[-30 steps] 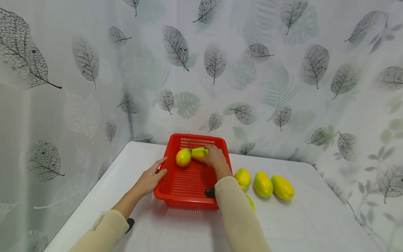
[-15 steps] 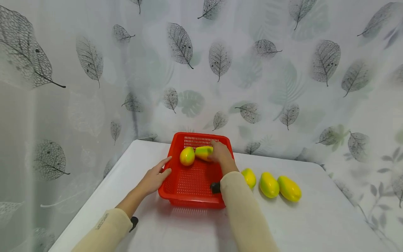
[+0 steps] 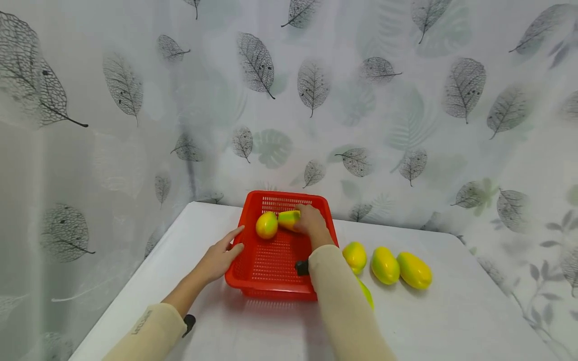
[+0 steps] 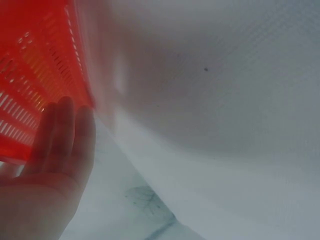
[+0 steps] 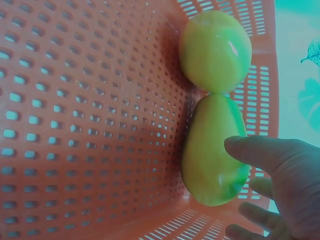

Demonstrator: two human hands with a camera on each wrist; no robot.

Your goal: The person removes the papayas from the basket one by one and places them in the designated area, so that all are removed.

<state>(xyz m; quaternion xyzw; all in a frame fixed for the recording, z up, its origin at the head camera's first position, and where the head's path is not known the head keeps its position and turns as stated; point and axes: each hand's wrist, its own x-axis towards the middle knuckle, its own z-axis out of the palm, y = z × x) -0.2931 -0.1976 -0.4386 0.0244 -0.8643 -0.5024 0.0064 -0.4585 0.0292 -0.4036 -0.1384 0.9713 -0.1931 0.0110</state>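
Observation:
A red perforated plastic basket (image 3: 244, 260) stands on the white table. Two glossy yellow-green fruits that look like papayas lie inside at its far side: a rounder-looking papaya (image 3: 267, 225) on the left and a longer papaya (image 3: 288, 219) beside it, end to end. My right hand (image 3: 311, 220) is in the basket at the longer papaya. In the right wrist view its thumb (image 5: 245, 147) lies over the side of that papaya, while the other fingers spread loosely past its end. My left hand (image 3: 219, 258) has its fingers extended against the basket's left wall.
Several more papayas lie on the table (image 3: 451, 311) right of the basket, among them one papaya (image 3: 385, 265) and another papaya (image 3: 414, 271) side by side. One papaya (image 3: 367, 293) is mostly hidden behind the right sleeve. A leaf-patterned curtain (image 3: 343, 110) hangs behind the table.
The head view shifts slightly. Both papayas keep their place in the basket, and my right hand stays at the longer one with only small shifts. The left hand stays at the basket's left side.

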